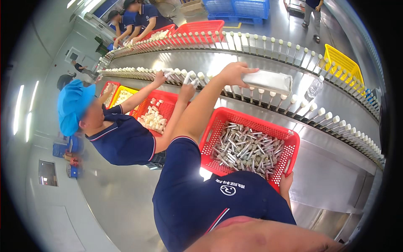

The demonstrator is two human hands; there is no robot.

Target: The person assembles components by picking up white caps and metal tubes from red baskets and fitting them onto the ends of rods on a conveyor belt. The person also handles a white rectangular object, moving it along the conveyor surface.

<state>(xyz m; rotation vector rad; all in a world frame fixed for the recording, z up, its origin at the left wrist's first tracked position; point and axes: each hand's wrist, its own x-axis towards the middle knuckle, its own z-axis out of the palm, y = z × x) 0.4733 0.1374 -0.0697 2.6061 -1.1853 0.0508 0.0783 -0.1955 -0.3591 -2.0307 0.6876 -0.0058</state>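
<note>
My left hand [235, 74] is closed on the left end of a silvery white oblong box [269, 81], one finger lying along its top edge. The box is above the near row of pegs with pale round caps [294, 99]. At the right front corner of a red perforated basket [210, 145], my right hand [286, 181] grips the rim; part of its fingers is hidden. Many short metal rods with greyish heads [247, 149] lie loose in the basket, which is close against my front.
To my left a co-worker in a blue cap [75, 98] reaches to the pegs with white-covered fingertips, beside a red basket of pale caps [153, 119]. A clear bottle [315, 87] stands between the peg rows. A yellow basket [344, 65] is beyond the far row.
</note>
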